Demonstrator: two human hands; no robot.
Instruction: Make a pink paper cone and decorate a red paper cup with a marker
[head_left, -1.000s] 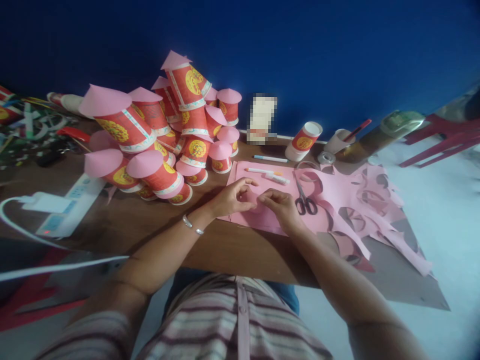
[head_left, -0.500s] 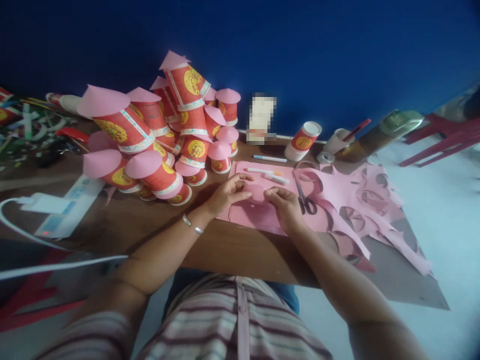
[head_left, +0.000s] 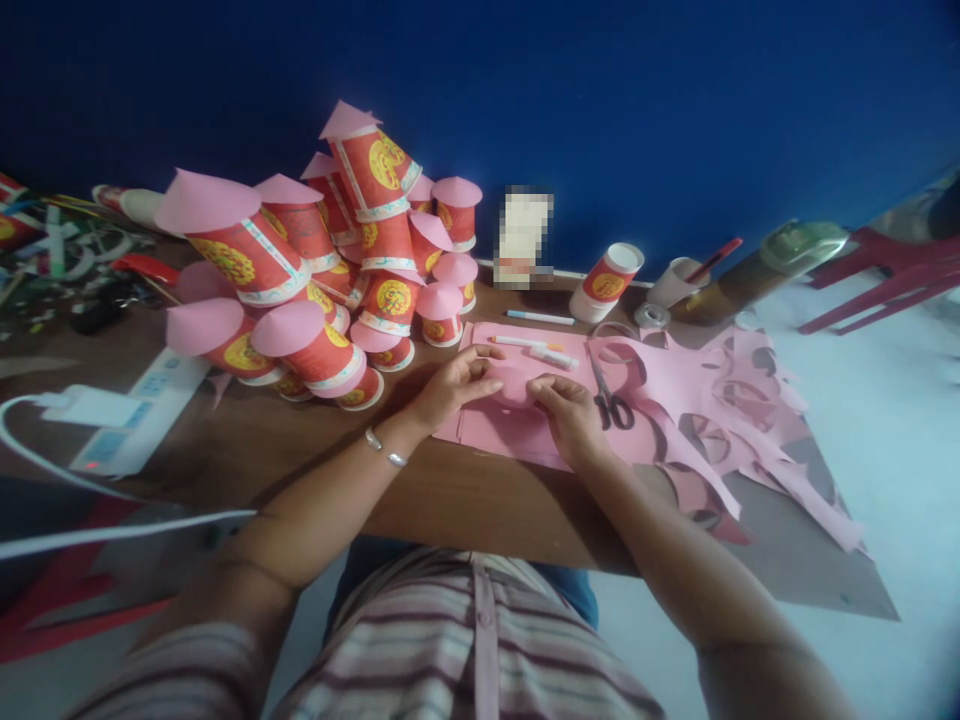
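Observation:
Between my two hands is a small pink paper piece (head_left: 514,384), rounded at its edge, held just above a stack of pink paper sheets (head_left: 510,432). My left hand (head_left: 459,386) pinches its left side between thumb and fingers. On the right side, my right hand (head_left: 564,400) grips it with thumb and forefinger. Its outline blends into the pink sheets beneath. Beyond the hands lie an orange-tipped marker (head_left: 525,343) and a small white tube or capped pen (head_left: 553,357). Black-handled scissors (head_left: 613,410) rest right of my right hand.
Red paper cups with pink cone tops (head_left: 300,340) are piled at the left. Pink paper offcuts (head_left: 720,400) cover the right. Behind stand a red cup (head_left: 609,272), a white cup (head_left: 675,281) and a bottle (head_left: 765,270). A power strip (head_left: 124,435) lies left.
The pink paper piece has tilted slightly between my fingers. Both hands stay in almost the same place, and nothing else has visibly moved.

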